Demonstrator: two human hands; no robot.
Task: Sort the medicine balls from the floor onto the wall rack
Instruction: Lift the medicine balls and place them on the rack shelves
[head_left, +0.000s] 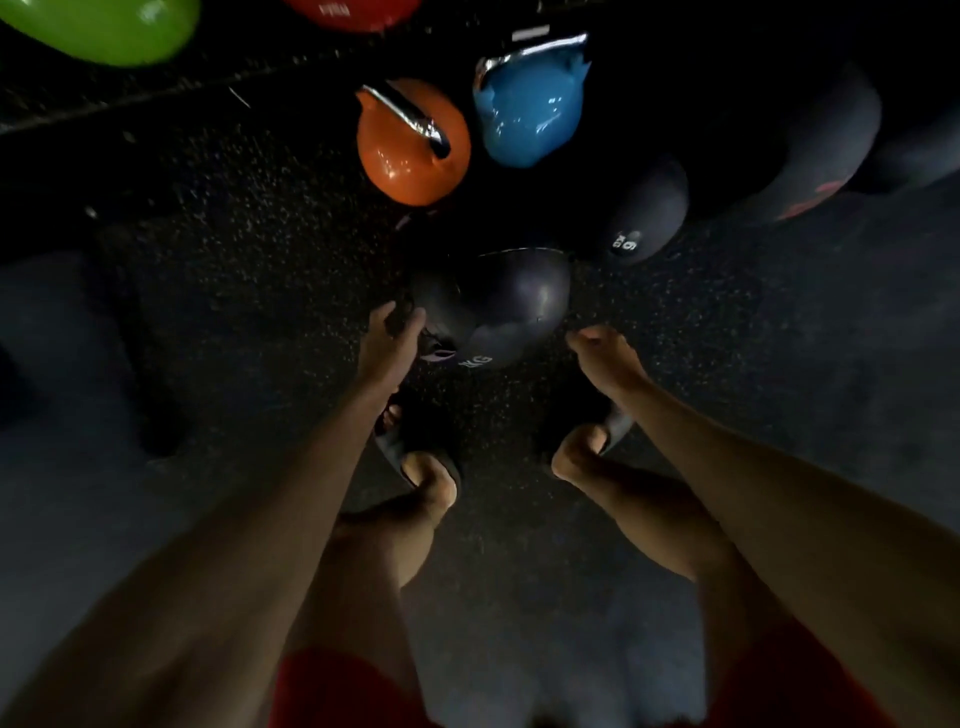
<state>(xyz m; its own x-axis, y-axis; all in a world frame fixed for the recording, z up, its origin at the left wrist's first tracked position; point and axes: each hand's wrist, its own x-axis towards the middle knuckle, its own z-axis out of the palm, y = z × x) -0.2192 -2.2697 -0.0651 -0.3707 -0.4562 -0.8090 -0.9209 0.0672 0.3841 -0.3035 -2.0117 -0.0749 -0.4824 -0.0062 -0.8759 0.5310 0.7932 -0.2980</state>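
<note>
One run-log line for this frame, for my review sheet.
stage: reach | dark ball: on floor | left hand: at its left side | right hand: near its right side, holding nothing

Orange kettlebell (410, 156) just left of the blue kettlebell (524, 119), both chrome-handled, far across the speckled black rubber floor (234, 270).

The scene is dimly lit, and the upper right corner is lost in near-black shadow. Specular glare is seen on the glossy orange kettlebell (410, 156) and blue kettlebell (524, 114). Strong wide-angle bending is shown toward the edges, and fine detail is softened by blur throughout.
</note>
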